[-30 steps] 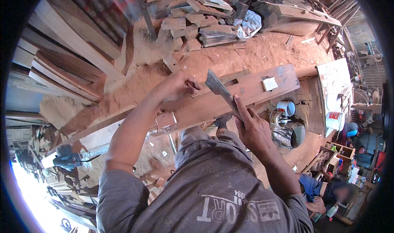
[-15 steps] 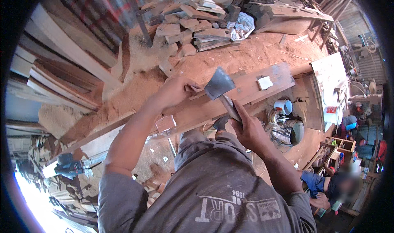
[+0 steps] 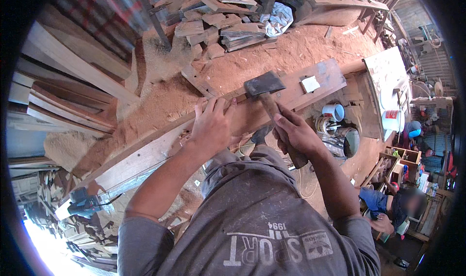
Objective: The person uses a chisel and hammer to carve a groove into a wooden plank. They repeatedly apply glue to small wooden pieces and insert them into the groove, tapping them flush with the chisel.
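The axe is in the right hand, its handle running through the fist. The grip is closed: the fingers wrap the handle and the thumb lies along it, toward the head. The axe head sits beyond the thumb side of the fist, farther from the body and a little to the left, above the far side of the beam. The butt of the handle shows below the fist, on the side nearer the body. Whether the head touches wood, I cannot tell.

The left hand lies just left of the axe head, back upward, on the far edge of the beam. Its fingers are slightly parted, bent at the tips and pointing away from the body; I cannot tell whether they pinch anything, as the undersides are hidden.

Both elbows are bent and set wide. The left forearm slants up and to the right, the right one up and to the left, so the hands come near each other in front of the chest, well clear of the shirt.

On the beam, to the right of the axe head, rests a white block.
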`<state>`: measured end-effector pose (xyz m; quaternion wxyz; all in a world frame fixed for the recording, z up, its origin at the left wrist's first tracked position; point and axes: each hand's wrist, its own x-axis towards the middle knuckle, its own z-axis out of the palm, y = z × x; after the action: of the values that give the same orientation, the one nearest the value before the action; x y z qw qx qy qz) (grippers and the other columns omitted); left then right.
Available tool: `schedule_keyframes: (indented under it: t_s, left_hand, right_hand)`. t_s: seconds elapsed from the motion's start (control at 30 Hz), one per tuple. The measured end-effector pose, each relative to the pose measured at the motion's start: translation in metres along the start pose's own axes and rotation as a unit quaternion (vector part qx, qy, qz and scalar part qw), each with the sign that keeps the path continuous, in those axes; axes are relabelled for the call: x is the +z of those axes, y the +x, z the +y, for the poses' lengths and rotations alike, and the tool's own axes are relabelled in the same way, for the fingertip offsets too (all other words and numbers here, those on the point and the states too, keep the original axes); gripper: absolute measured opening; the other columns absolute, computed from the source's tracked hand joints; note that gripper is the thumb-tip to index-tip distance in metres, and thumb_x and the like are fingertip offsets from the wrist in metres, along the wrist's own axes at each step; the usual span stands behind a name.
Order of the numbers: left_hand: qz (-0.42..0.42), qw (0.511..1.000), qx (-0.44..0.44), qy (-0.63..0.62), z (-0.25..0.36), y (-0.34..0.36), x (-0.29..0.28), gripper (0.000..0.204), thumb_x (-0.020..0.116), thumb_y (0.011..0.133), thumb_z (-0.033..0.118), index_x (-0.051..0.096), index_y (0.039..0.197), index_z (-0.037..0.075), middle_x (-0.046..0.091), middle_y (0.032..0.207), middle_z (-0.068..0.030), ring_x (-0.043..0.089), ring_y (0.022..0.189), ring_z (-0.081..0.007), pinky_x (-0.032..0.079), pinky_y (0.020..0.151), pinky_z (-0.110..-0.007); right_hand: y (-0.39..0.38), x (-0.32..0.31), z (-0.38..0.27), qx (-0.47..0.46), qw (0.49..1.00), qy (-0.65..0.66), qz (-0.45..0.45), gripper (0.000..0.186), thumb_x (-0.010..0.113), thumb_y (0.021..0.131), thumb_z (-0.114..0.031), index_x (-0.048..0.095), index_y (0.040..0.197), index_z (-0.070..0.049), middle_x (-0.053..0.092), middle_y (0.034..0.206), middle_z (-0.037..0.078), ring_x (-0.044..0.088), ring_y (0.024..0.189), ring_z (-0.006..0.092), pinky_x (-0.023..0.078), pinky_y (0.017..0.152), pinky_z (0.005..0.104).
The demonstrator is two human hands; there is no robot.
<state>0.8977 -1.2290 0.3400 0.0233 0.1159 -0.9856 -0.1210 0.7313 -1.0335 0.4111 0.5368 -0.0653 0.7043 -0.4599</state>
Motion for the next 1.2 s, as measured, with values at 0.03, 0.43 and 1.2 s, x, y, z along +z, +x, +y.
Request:
schedule_keyframes:
  t_s: [0.03,0.43,1.2]
  left_hand:
    - [0.007,1.0,0.001,0.005,-0.001,0.001,0.002,0.102,0.086,0.067,0.063,0.057,0.147,0.006,0.055,0.125,-0.0142,0.05,0.124,-0.0318,0.037,0.103,-0.059]
    - [-0.036,0.999,-0.019,-0.022,0.004,0.005,-0.013,0.105,0.086,0.069,0.063,0.053,0.15,0.005,0.055,0.129,-0.0156,0.048,0.13,-0.032,0.028,0.113,-0.06]
    - [-0.074,0.916,-0.069,-0.387,-0.078,0.043,0.004,0.022,0.075,0.091,0.002,0.079,0.112,0.006,0.08,0.102,-0.0137,0.077,0.094,-0.0224,0.059,0.084,-0.036]
  right_hand:
    - [-0.001,-0.002,-0.003,0.003,1.0,-0.004,-0.005,0.059,0.052,0.111,-0.03,0.034,0.165,-0.014,0.058,0.082,0.005,0.055,0.057,0.0139,0.048,0.05,0.0305]
    - [-0.008,0.008,-0.008,-0.006,0.999,-0.041,0.011,0.059,0.053,0.111,-0.03,0.034,0.163,-0.008,0.055,0.08,0.002,0.054,0.066,0.0134,0.049,0.056,0.0322]
    - [-0.026,0.032,0.021,-0.187,0.765,-0.611,0.078,0.075,0.054,0.105,-0.02,0.015,0.169,-0.021,0.065,0.117,0.029,0.071,0.09,0.0484,0.06,0.073,0.0545]
